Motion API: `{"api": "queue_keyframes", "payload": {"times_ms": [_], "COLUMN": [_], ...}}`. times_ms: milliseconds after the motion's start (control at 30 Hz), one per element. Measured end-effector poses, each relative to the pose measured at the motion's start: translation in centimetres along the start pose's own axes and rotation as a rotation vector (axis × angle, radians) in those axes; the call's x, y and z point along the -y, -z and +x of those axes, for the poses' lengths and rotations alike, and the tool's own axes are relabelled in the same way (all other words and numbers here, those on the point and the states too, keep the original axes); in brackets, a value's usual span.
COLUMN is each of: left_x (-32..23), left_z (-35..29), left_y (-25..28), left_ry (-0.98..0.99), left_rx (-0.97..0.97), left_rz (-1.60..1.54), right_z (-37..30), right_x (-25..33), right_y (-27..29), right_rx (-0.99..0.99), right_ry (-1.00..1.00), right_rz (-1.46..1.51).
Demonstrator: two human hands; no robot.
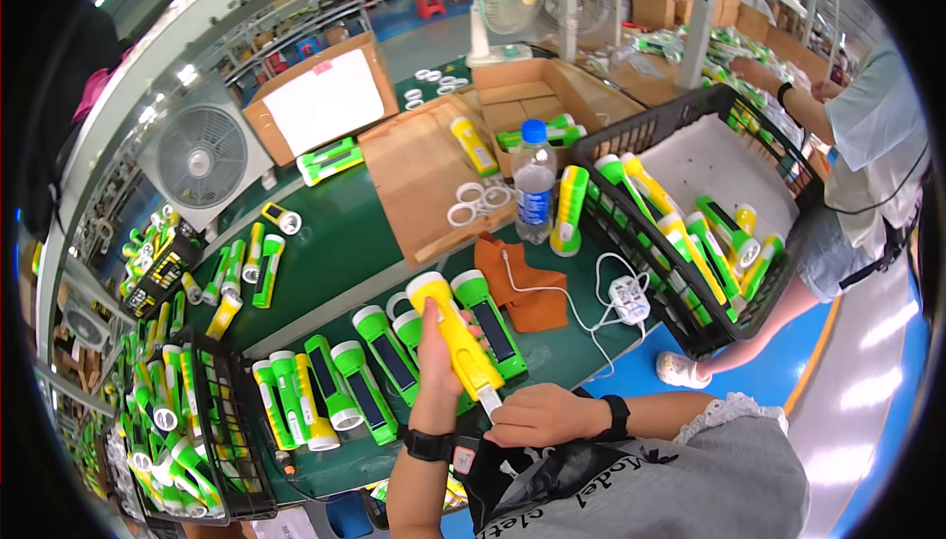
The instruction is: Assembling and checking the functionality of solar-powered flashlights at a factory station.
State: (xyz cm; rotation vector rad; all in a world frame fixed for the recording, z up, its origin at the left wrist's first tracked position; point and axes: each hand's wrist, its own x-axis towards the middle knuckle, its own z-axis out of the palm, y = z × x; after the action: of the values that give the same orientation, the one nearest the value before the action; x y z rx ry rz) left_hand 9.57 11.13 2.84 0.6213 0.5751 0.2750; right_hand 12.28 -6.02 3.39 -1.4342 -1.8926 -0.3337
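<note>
My left hand (pixel 436 360) is closed round a yellow flashlight (pixel 455 334) with a white head, held tilted with its tail toward me. At that tail, my right hand (pixel 542 413) pinches a small flat white piece (pixel 489 399) that touches the flashlight's end; its exact kind I cannot tell. Just beyond my left hand lie several green flashlights with dark panels, among them one green flashlight (pixel 490 322) to the right and another green flashlight (pixel 363 391) to the left. An orange cloth (pixel 527 288) lies past the held flashlight.
Black crates of flashlights stand at right (pixel 724 327) and left (pixel 232 421). A water bottle (pixel 534 189), white cable with a white adapter (pixel 629 300), cardboard sheet (pixel 419 184) and open carton (pixel 537 81) lie beyond. White rings (pixel 463 212) rest on the cardboard. A co-worker (pixel 857 135) stands at right.
</note>
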Motion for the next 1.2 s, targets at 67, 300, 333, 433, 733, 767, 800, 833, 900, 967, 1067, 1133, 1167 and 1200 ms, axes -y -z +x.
{"api": "queue_keyframes", "payload": {"times_ms": [67, 300, 333, 433, 733, 767, 800, 833, 900, 967, 1067, 1133, 1167, 1200], "left_x": [-0.2, -0.2, -0.2, 0.3, 1.1, 1.1, 1.1, 1.1, 1.0, 0.9, 1.0, 0.9, 1.2, 1.5], "left_z": [0.3, 1.0, 0.9, 0.0, -2.1, -2.1, -2.1, -2.2, -2.2, -2.2, -2.4, -2.4, -2.2, -2.1], "left_y": [0.6, -1.1, -1.2, -1.3, 0.1, -0.1, -0.4, -0.5, -0.7, -0.1, -0.1, 0.0, -0.4, -0.6], "left_ry": [-0.016, -0.14, -0.156, -0.27, -0.192, -0.182, -0.171, -0.17, -0.173, -0.149, -0.206, -0.15, -0.212, -0.274], "left_rx": [-0.005, 0.053, 0.052, 0.024, 0.001, 0.004, 0.005, 0.005, 0.01, 0.023, 0.109, 0.21, 0.19, 0.169], "left_rz": [-0.009, 0.055, 0.056, 0.178, 0.155, 0.135, 0.117, 0.119, 0.107, 0.115, 0.036, -0.023, 0.068, 0.159], "right_z": [-1.0, -2.3, -2.3, -1.3, 4.2, 3.3, 2.2, 1.5, 1.2, 1.9, 4.7, 5.3, 5.7, 6.3], "right_x": [-0.5, -2.2, -2.5, -3.0, -14.0, -15.9, -17.7, -18.9, -19.8, -19.2, -14.7, -12.3, -11.0, -9.8], "right_y": [0.1, 1.1, 1.0, 0.4, 1.1, 0.5, -0.2, -0.8, -0.9, -0.5, 2.0, 2.2, 2.6, 3.0], "right_rx": [-0.018, -0.003, -0.063, -0.167, -0.084, -0.09, 0.041, 0.175, 0.212, 0.206, -0.141, -0.244, -0.187, -0.117], "right_ry": [0.103, 0.086, 0.084, -0.016, -0.716, -0.719, -0.732, -0.734, -0.781, -0.833, -0.785, -0.663, -0.664, -0.588], "right_rz": [0.026, 0.151, 0.152, 0.112, 0.11, 0.1, -0.084, -0.261, -0.229, -0.232, 0.26, 0.575, 0.668, 0.587]}}
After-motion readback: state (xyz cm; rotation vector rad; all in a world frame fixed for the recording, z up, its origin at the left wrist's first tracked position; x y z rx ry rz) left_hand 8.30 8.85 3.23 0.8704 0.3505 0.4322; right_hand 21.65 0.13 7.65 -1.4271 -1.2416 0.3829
